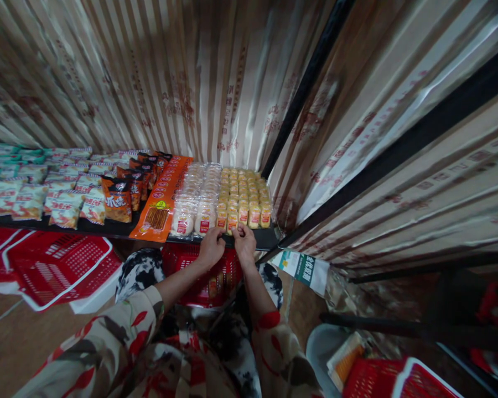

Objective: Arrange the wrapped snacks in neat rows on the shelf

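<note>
Small yellow snack packets [254,215] with red and white labels stand in tight rows at the right end of a dark shelf. At their front edge, my left hand [211,250] has its fingers curled and pinched by the lower corner of a front packet [232,222]. Close beside it, my right hand [244,243] pinches at the same packet from the other side. The fingers partly cover its lower edge. To the left lie clear-wrapped round pale cakes [182,222] with red labels, in two columns.
Left along the shelf [95,229] are an orange flat bag [153,215], orange-black bags [117,199] and pale green bags [65,209]. Below sits a red basket [182,260] between my knees, another red basket [62,265] at left. Black poles [382,138] slant at right before a pleated curtain [207,83].
</note>
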A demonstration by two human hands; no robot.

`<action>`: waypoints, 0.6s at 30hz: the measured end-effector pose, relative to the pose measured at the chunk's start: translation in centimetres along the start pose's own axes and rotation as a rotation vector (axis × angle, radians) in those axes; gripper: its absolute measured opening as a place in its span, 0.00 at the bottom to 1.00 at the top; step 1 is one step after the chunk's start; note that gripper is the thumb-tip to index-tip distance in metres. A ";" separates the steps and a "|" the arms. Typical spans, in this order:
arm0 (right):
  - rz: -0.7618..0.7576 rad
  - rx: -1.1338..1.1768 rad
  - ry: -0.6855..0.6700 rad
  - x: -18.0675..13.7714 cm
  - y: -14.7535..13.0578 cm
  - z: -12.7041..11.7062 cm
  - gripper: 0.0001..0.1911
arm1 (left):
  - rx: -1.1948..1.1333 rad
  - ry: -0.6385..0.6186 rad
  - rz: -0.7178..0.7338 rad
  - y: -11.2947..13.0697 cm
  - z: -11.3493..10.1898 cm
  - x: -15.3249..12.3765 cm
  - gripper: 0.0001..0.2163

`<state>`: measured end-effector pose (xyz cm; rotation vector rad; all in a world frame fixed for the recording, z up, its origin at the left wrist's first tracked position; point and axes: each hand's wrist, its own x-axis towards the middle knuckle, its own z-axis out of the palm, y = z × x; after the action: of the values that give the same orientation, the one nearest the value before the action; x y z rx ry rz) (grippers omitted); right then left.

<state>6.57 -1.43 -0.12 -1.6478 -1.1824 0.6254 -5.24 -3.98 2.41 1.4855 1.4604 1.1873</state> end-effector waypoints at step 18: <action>-0.032 -0.055 0.001 0.4 0.0 0.4 0.16 | 0.067 -0.023 0.011 -0.1 -0.1 0.5 0.17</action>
<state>6.37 -0.89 -0.22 -1.6723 -1.2322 0.5764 -5.37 -3.46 2.37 1.5487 1.4920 1.1339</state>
